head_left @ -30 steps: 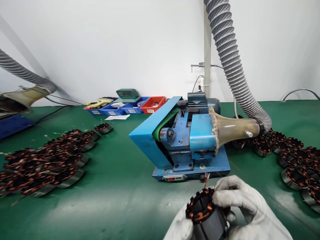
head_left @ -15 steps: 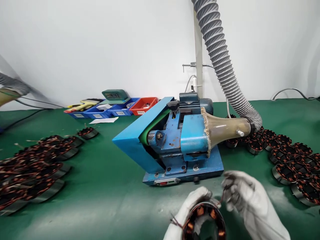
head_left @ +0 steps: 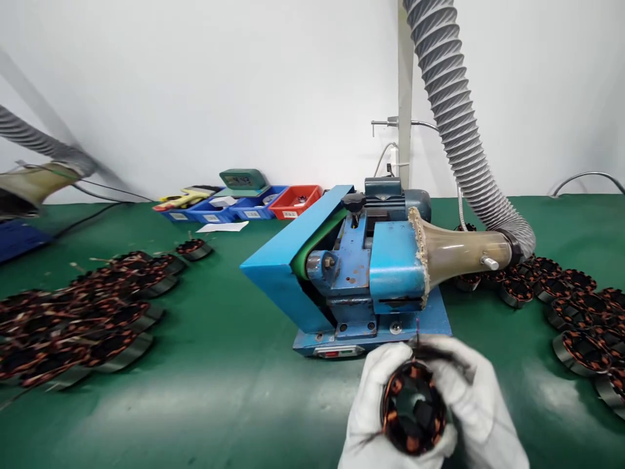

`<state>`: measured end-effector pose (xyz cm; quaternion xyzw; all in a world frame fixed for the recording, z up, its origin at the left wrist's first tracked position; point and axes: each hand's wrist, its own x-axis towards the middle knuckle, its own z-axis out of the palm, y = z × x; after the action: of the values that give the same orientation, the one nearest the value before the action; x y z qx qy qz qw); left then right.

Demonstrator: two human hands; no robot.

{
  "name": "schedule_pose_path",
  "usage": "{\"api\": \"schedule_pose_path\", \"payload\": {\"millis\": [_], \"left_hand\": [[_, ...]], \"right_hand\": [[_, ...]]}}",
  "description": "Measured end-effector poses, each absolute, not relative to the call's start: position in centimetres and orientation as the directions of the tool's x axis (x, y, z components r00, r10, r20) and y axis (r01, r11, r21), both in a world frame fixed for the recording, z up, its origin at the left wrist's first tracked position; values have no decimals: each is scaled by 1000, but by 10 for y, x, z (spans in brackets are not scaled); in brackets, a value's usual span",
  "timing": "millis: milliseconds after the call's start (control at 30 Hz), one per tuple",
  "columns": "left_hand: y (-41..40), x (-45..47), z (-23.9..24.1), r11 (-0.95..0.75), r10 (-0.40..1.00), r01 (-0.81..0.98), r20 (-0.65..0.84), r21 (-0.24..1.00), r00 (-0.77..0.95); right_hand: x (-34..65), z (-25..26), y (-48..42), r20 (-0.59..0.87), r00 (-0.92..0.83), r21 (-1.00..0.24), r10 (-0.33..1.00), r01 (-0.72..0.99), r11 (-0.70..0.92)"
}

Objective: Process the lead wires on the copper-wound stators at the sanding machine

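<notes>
A ring-shaped motor stator (head_left: 389,397) with copper windings around a dark core is held low in the head view, its open middle facing me. My left hand (head_left: 371,417), in a white glove, is closed around the stator's left side and underside. Thin wire ends stick out past that hand on the left. My right hand (head_left: 476,397), also gloved, is closed against the upper right of the stator; its dark-smudged fingers are blurred. A thin lead wire (head_left: 417,329) rises above its fingertips. Just beyond both hands stands a blue belt sander (head_left: 349,260) with a green belt.
Rows of stators (head_left: 122,306) lie at left, and more stators (head_left: 581,312) at right. A grey hose (head_left: 454,98) joins the sander's funnel (head_left: 459,251). Blue bins (head_left: 209,212), a red bin (head_left: 295,203) and a clock (head_left: 243,180) stand behind. Another hose (head_left: 43,140) enters at left.
My right hand has moved left and come against the stator; before, it was apart, pinching a wire. The stator has risen slightly into view. The whole scene has shifted right as the camera turned left.
</notes>
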<state>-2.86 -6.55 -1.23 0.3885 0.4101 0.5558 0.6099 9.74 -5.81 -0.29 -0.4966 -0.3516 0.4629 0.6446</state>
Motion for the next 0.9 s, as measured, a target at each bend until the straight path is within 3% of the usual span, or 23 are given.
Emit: {"api": "schedule_pose_path", "payload": {"millis": [67,167,500,633,733,900], "left_hand": [[-55,-21,-19,105,994,-408,-98,907,38],[-36,-14,-34,169,981,-514,-191,841,11],[-14,-3,-17,104,989,-445,-139,889,-45],[-19,-2,-12,273,944,-589,-329,761,12],[-32,-11,-22,360,902,-632,-428,686,49],[-38,-19,-31,165,974,-532,-224,831,-47]], "right_hand": [[84,-10,-58,48,302,-995,952,-65,70],[72,-16,-47,88,338,-996,937,58,72],[75,-14,-24,41,329,-999,943,35,32],[75,-16,-35,21,327,-999,945,40,8],[72,-21,-50,87,357,-994,930,97,56],[71,-23,-53,104,353,-991,930,120,65]]}}
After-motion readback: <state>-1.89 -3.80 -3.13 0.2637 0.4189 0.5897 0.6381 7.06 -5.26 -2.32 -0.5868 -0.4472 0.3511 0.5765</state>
